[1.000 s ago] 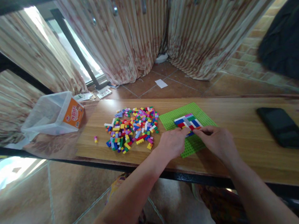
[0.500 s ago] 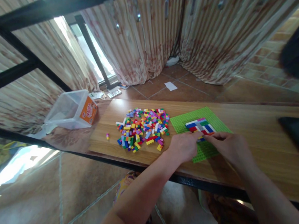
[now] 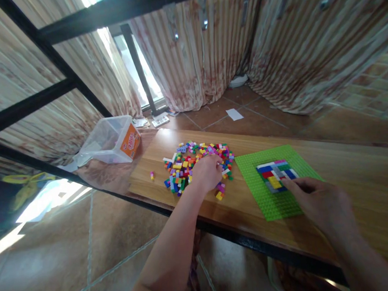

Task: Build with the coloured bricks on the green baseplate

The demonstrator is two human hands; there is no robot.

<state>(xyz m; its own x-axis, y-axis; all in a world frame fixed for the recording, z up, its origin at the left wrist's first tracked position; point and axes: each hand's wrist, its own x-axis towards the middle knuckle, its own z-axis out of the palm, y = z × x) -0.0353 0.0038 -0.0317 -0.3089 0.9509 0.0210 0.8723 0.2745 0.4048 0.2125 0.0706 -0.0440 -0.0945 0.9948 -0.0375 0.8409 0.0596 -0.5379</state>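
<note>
My left hand [image 3: 207,173] reaches into a loose pile of small coloured toy bricks [image 3: 178,167], its fingers curled downward among them. Whatever its fingertips hold is too small to make out. A flat, multicoloured brick build [image 3: 275,182] sits on a green studded baseplate [image 3: 249,163]. Blue, red, white, yellow, green and grey bricks show in it. At the build's right edge is my right hand [image 3: 314,194], thumb and fingers pinched together. The fingers cover that edge, and what lies between them is hidden.
A clear plastic box [image 3: 108,141] with an orange label stands left of the pile. One pink and yellow brick piece [image 3: 152,175] lies apart on the wooden table [image 3: 199,210]. A black frame [image 3: 55,87] crosses the upper left. Beyond the table, white paper [image 3: 234,114] lies on the floor.
My left hand has left the build and moved left onto the brick pile. The right hand stays at the build's right edge. The view has shifted, so everything sits further right.
</note>
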